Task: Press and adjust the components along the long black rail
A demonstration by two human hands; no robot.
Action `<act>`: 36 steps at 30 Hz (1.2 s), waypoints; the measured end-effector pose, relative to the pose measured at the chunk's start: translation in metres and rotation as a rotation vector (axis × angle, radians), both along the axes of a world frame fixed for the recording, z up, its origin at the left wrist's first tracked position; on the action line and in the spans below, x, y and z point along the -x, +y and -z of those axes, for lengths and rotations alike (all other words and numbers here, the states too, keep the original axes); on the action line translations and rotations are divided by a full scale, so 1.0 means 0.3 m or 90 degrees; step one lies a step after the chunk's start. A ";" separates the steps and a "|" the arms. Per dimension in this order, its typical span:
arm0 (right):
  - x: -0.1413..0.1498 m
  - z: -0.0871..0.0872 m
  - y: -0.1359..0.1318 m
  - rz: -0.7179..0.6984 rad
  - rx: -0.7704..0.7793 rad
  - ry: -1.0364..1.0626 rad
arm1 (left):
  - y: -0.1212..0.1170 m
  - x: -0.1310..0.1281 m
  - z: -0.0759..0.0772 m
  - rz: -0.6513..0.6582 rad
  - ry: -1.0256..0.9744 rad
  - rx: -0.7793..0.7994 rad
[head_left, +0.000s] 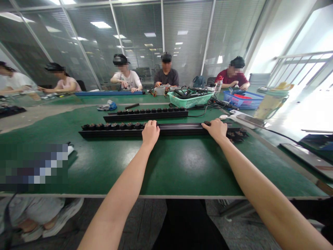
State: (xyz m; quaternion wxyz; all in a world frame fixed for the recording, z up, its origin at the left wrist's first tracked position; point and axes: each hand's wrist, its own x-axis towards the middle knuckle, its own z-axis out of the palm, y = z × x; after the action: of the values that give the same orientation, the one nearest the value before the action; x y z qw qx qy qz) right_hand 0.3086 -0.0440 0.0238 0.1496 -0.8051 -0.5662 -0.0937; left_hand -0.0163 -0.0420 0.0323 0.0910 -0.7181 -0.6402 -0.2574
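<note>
A long black rail lies across the green table in front of me, with a row of small black round parts seated along its left half. My left hand is closed at the rail's middle, by the last part of the row; a dark piece shows at its fingertips, mostly hidden. Toward the rail's right end, my right hand is closed on a small black part, held at the rail's top. Several loose black parts lie just right of that hand.
Behind it lies a second black rail with a similar row. A green basket of cables, a blue basket, grey-blue gloves and a phone are on the table. Several people sit across it.
</note>
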 end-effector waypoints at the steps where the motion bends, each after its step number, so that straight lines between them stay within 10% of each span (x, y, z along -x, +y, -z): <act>1: -0.001 0.002 0.001 0.001 -0.002 0.001 | 0.000 0.000 0.000 0.001 0.001 -0.003; 36: -0.042 0.022 0.025 -0.003 -0.009 0.041 | 0.001 -0.001 -0.001 -0.005 0.006 0.002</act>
State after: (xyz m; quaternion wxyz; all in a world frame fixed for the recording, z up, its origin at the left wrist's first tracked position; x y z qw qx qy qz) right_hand 0.3212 -0.0366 0.0172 0.1732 -0.8052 -0.5627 -0.0715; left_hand -0.0159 -0.0418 0.0326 0.0942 -0.7170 -0.6429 -0.2524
